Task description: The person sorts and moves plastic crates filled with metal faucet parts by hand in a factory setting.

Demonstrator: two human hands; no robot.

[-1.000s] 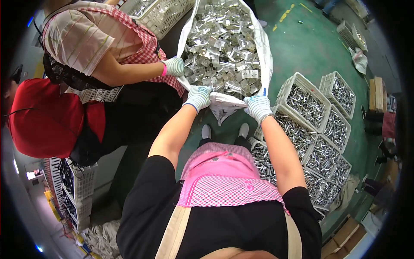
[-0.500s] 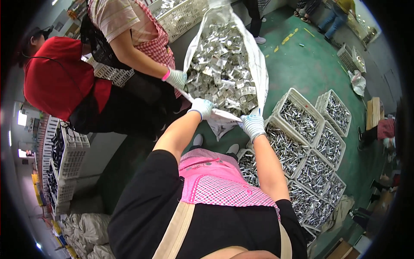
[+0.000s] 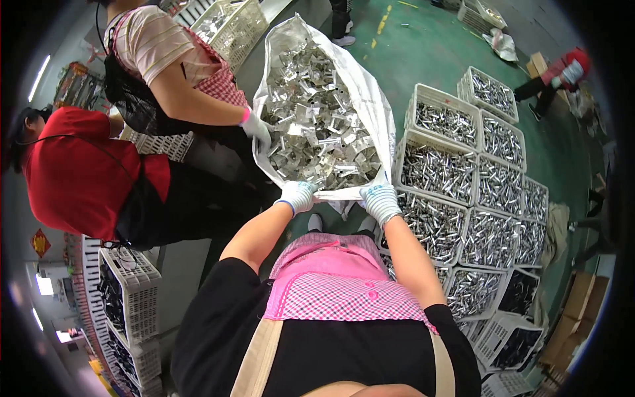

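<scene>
A large white woven sack [image 3: 357,83] stands wide at the mouth in front of me, heaped with small silvery metal pieces [image 3: 317,126]. My left hand [image 3: 297,197], in a striped white glove, grips the near rim of the sack. On the same rim, farther right, my gloved right hand [image 3: 381,202] has its fingers closed round the fabric. Between my hands the edge is drawn fairly straight. A co-worker's gloved hand [image 3: 256,129] is at the left side of the sack.
Plastic crates [image 3: 436,169] full of metal tubes stand in rows on the right. The co-worker in a checked apron [image 3: 221,83] stands at the left, beside a person in red [image 3: 79,172]. More crates [image 3: 132,291] are stacked at lower left. A pale crate [image 3: 228,33] sits behind the sack.
My view has turned, so the crates show more fully. The near rim now looks straighter between my hands, which both still hold it. The co-worker's hand remains at the sack's left side.
</scene>
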